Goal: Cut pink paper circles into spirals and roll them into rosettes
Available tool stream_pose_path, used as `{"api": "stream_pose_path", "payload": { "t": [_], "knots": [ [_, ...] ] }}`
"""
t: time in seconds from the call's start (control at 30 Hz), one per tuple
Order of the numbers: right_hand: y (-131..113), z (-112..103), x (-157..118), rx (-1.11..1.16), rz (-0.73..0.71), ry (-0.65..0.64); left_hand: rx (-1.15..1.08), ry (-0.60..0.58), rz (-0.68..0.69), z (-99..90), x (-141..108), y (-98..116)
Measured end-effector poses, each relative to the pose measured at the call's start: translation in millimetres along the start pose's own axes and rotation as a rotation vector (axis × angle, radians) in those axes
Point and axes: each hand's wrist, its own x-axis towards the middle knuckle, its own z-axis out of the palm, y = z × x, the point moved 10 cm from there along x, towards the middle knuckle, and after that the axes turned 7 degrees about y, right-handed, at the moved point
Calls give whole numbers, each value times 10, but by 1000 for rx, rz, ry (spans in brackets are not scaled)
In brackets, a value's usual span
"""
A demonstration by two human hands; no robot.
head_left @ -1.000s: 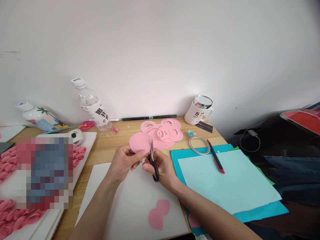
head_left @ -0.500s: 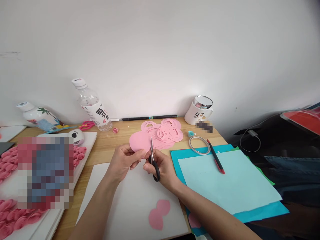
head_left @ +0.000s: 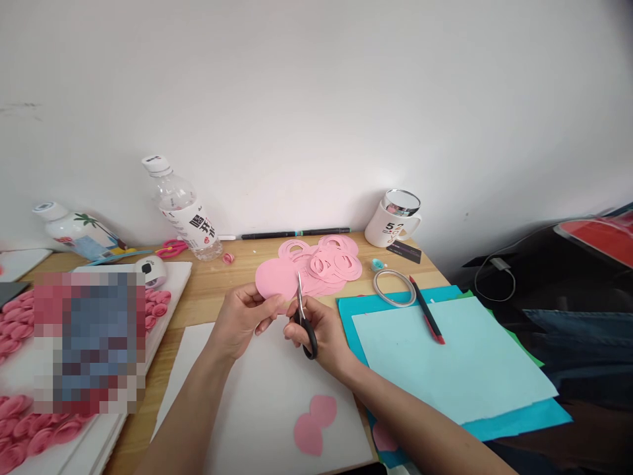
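My left hand [head_left: 247, 316] pinches a round pink paper piece [head_left: 275, 280] by its lower edge, holding it above the desk. Black-handled scissors [head_left: 307, 335] are in my right hand [head_left: 319, 330], fingers wrapped about the handle. The blades point up and away from me, beside the right edge of the pink circle; whether they touch it I cannot tell. Just behind lies a heap of pink paper cutouts [head_left: 336, 264] with rings and loops. Two pink petal-shaped pieces [head_left: 316, 425] rest on the white board [head_left: 267, 402] below my hands.
Light blue paper [head_left: 455, 363], a black-red pen [head_left: 430, 316] and a tape roll [head_left: 378, 290] lie at right. A mug [head_left: 390, 224] and bottle [head_left: 185, 218] stand by the wall. Left, a white board carries pink paper flowers [head_left: 44, 435]; pink scissors [head_left: 171, 249] lie behind.
Both hands stay nearly in place. The pink circle and the scissors have shifted very slightly to the left.
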Motion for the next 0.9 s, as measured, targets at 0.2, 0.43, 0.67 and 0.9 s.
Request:
{"api": "stream_pose_path", "payload": {
  "t": [0.2, 0.43, 0.67, 0.9],
  "knots": [
    [-4, 3, -10, -28, 6, -4, -3, 15, 12, -21, 10, 21],
    [63, 36, -25, -26, 26, -15, -62, -30, -43, 54, -23, 38],
    [147, 102, -42, -15, 37, -78, -2, 18, -36, 18, -1, -44],
    [-11, 52, -1, -16, -132, -70, 43, -1, -40, 78, -18, -59]
  ]
}}
